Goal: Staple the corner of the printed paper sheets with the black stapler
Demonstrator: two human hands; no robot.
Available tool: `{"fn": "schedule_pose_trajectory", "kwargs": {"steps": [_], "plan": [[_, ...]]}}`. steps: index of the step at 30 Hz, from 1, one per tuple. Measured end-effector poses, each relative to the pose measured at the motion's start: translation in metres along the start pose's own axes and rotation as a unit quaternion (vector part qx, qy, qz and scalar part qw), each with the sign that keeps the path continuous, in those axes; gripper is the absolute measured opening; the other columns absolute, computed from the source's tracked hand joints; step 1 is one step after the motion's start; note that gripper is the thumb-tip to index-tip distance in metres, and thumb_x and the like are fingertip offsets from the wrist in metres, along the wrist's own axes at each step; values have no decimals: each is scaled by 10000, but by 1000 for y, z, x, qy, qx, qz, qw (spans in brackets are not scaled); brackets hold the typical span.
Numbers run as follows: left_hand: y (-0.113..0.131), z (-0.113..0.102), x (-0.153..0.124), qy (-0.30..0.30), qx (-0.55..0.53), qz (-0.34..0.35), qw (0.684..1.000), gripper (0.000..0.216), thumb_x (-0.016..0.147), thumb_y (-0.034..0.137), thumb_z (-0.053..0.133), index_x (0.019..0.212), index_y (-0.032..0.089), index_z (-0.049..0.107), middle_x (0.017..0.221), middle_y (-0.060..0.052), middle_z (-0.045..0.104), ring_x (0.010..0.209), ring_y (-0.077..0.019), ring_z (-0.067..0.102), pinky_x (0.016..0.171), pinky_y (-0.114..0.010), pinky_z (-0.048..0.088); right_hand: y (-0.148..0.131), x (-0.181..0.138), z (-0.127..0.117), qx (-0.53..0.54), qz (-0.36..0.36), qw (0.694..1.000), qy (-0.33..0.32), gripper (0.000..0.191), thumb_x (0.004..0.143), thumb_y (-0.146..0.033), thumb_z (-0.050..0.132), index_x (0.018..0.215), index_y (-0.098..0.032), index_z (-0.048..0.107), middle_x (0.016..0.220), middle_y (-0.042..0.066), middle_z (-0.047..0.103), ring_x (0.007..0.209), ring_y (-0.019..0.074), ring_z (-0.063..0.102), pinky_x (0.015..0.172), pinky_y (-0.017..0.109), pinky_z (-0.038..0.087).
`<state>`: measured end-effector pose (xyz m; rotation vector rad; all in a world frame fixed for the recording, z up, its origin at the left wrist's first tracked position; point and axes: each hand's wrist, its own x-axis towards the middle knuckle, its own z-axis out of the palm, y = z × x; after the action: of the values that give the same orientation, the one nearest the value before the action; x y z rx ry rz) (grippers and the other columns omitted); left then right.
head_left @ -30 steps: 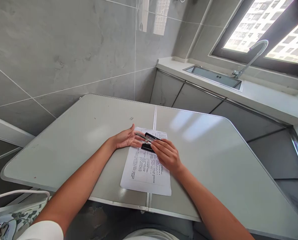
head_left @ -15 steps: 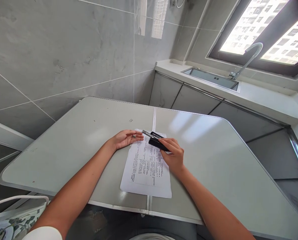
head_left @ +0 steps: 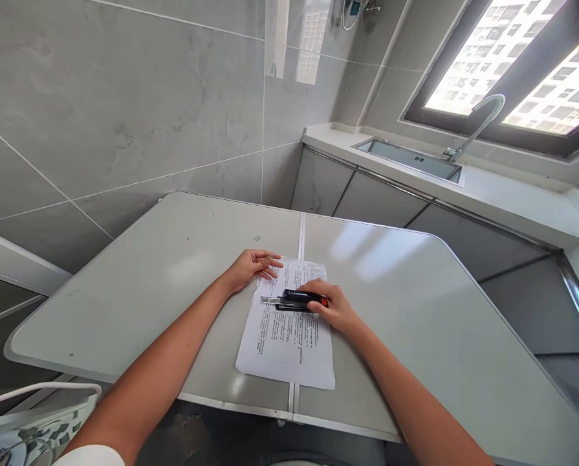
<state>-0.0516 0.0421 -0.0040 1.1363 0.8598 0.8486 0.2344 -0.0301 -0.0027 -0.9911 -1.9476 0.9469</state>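
A printed sheet of paper (head_left: 285,336) lies on the pale folding table (head_left: 415,304), across its centre seam. My right hand (head_left: 335,305) is closed round the rear of a black stapler (head_left: 294,299), which lies across the upper part of the sheet with its metal tip pointing left. My left hand (head_left: 253,265) rests palm down at the sheet's top left corner, its fingers loosely curled and pinched together; I cannot make out anything in them.
A grey tiled wall (head_left: 124,116) stands behind the table. To the right are a counter with a sink (head_left: 408,157) and a curved tap (head_left: 478,126) under a window. A white cable (head_left: 37,388) and patterned cloth show at the lower left.
My right hand has swung the stapler down from a raised, tilted pose near the sheet's top edge; it now lies flat lower on the paper, tip pointing left. My left hand stayed at the corner.
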Motion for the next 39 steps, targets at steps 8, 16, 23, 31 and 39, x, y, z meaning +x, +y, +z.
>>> {"fn": "schedule_pose_trajectory", "kwargs": {"steps": [8,16,23,31,39], "plan": [[5,9,-6,-62,107,96,988,391,871,508,774,910,121,808,827,-88,751,566,-108,584,554,-254,443,-22,37,11,-167,-167,969,67,289,1000,-280,646,1269,-348,727,1239,59,736,1071,254,683,941,456,590],[10,15,-11,-98,119,158,975,337,875,472,775,794,145,785,780,-42,613,759,-148,535,696,-279,436,-16,58,13,-189,-270,944,-7,355,1058,-184,496,1265,-348,733,1254,37,751,1037,205,701,873,387,605],[6,21,-10,-102,108,140,979,320,841,471,805,859,152,809,840,-55,645,764,-152,538,697,-288,432,-16,56,14,-113,-221,968,43,213,1017,-264,600,1063,-326,799,1025,39,802,936,231,719,836,443,627],[5,31,-8,-86,124,141,979,366,836,503,794,774,144,777,734,-24,578,687,-136,490,629,-278,388,-3,52,11,-173,-246,953,27,215,1031,-269,568,1013,-313,778,1096,46,792,941,233,689,826,438,594],[0,31,-8,-87,155,146,973,346,877,485,764,888,140,777,781,-30,646,723,-146,560,672,-279,436,-8,51,11,-205,-230,949,70,188,985,-248,608,897,-305,765,1031,26,806,827,217,662,786,423,509]]}}
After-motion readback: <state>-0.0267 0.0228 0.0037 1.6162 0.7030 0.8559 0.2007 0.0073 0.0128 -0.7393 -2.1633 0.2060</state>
